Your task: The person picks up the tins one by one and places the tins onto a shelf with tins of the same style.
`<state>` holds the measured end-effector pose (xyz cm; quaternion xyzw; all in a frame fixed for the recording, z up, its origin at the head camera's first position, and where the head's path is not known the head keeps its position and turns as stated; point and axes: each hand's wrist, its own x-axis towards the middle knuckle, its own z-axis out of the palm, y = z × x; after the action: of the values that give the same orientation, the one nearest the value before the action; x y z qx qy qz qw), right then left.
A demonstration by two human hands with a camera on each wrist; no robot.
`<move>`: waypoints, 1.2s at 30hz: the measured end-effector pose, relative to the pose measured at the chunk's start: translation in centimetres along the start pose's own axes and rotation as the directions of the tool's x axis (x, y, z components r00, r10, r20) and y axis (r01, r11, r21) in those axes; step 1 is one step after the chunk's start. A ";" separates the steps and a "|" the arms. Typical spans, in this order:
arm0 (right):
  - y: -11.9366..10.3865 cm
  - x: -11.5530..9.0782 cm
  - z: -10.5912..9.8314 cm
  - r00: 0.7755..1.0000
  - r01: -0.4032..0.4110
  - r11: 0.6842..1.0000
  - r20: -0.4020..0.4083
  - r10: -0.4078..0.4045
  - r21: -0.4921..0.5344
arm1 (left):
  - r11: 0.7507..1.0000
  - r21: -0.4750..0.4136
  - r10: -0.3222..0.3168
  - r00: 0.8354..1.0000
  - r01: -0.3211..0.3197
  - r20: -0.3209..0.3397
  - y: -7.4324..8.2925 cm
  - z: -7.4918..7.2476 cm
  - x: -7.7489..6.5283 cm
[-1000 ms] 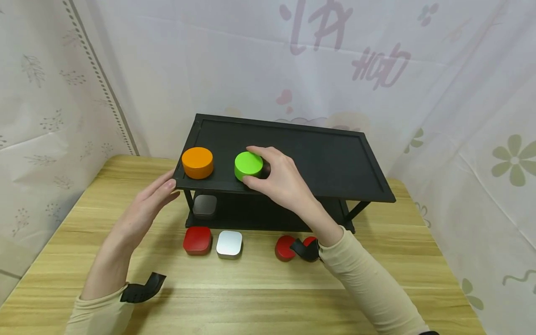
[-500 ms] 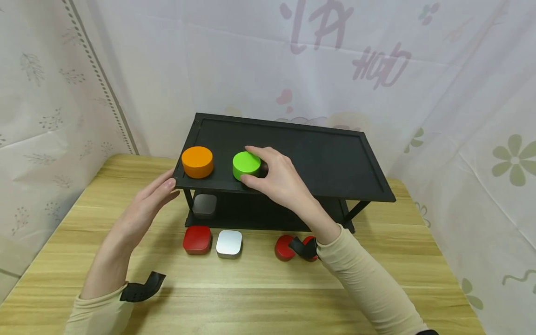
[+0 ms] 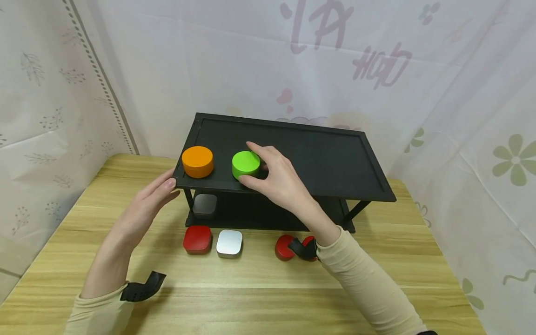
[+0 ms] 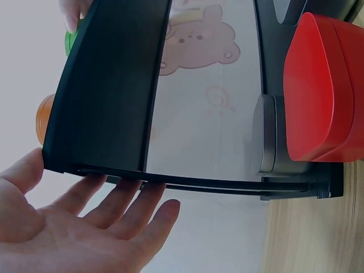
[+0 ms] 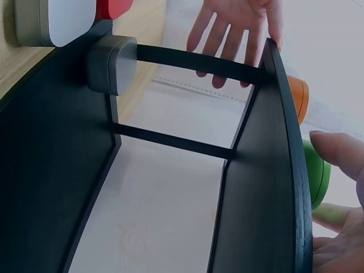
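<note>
On the top of a black two-tier rack (image 3: 310,153) sits a green round tin (image 3: 245,165). My right hand (image 3: 278,177) curves round it, thumb at the front; the index fingertip looks slightly off its rear edge. In the right wrist view, the thumb (image 5: 338,151) and a finger lie at either side of the green tin (image 5: 317,173). My left hand (image 3: 144,211) touches the rack's front left corner, fingers extended along its end, as the left wrist view also shows. An orange round tin (image 3: 197,162) stands between the hands, touched by neither.
A dark grey square tin (image 3: 204,206) rests on the lower shelf. Before the rack, on the wooden table (image 3: 234,298), lie a red square tin (image 3: 197,240), a silver square tin (image 3: 229,244) and two red round tins (image 3: 284,248), one partly hidden by a black strap.
The green tin has slid slightly left with my right hand. In the latest frame the index finger has lifted a little from it. My left hand keeps its place.
</note>
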<state>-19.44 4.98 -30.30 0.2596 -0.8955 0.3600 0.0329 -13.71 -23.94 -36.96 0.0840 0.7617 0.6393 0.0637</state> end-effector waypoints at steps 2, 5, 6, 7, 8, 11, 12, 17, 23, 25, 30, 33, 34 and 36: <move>0.1 -0.2 0.0 1.000 0.007 1.000 -0.008 -0.007 0.022 | 1.000 -0.003 -0.001 1.000 0.001 0.001 0.0 0.0 0.0; 0.3 -0.7 -0.1 1.000 0.016 0.999 -0.017 -0.015 0.050 | 1.000 -0.010 0.006 1.000 -0.006 -0.006 0.1 0.1 0.0; 0.4 -0.9 -0.1 1.000 0.020 0.998 -0.020 -0.019 0.061 | 1.000 -0.012 0.008 1.000 -0.008 -0.009 0.1 0.1 0.0; 0.4 -1.1 -0.2 0.999 0.027 0.997 -0.025 -0.025 0.067 | 1.000 -0.015 0.012 1.000 -0.013 -0.013 0.1 0.2 0.1; 0.5 -1.3 -0.3 0.999 0.031 0.997 -0.029 -0.029 0.074 | 1.000 -0.015 0.016 1.000 -0.016 -0.016 0.2 0.2 0.1; 0.7 -1.9 -0.5 0.998 0.054 0.994 -0.043 -0.050 0.091 | 0.999 -0.027 0.023 0.999 -0.024 -0.024 0.2 0.3 0.1; 0.8 -2.1 -0.6 0.997 0.061 0.994 -0.046 -0.056 0.095 | 0.999 -0.025 0.021 0.999 -0.022 -0.024 0.3 0.3 0.1; 0.7 -3.2 -1.1 0.996 0.072 0.991 -0.059 -0.065 0.116 | 1.000 -0.012 -0.001 1.000 0.001 -0.020 0.3 0.3 0.1; -0.9 -4.7 -2.1 0.997 0.059 0.982 -0.066 -0.048 0.180 | 0.999 -0.041 0.019 1.000 -0.019 -0.002 0.1 0.2 0.0; -1.4 -5.1 -2.5 0.996 0.061 0.978 -0.071 -0.048 0.197 | 0.998 -0.052 0.033 0.999 -0.032 0.003 0.1 0.2 0.0; -0.7 -5.7 -2.5 0.995 0.070 0.981 -0.079 -0.057 0.181 | 0.997 -0.066 0.038 0.999 -0.038 -0.002 0.1 0.3 0.0; 0.5 -6.0 -2.1 0.993 0.091 0.985 -0.083 -0.079 0.148 | 0.997 -0.065 0.046 0.999 -0.046 -0.002 0.1 0.4 0.0; 0.9 -6.1 -2.0 0.992 0.100 0.986 -0.085 -0.089 0.135 | 0.997 -0.060 0.047 0.999 -0.047 -0.003 0.1 0.4 0.0; 1.5 -6.4 -1.8 0.990 0.118 0.986 -0.091 -0.108 0.114 | 0.997 -0.058 0.048 0.999 -0.048 -0.004 0.1 0.4 0.0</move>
<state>-14.92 9.92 -31.44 0.2963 -0.8539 0.4211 0.0755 -13.67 -23.53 -36.94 0.0998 0.7405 0.6627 0.0498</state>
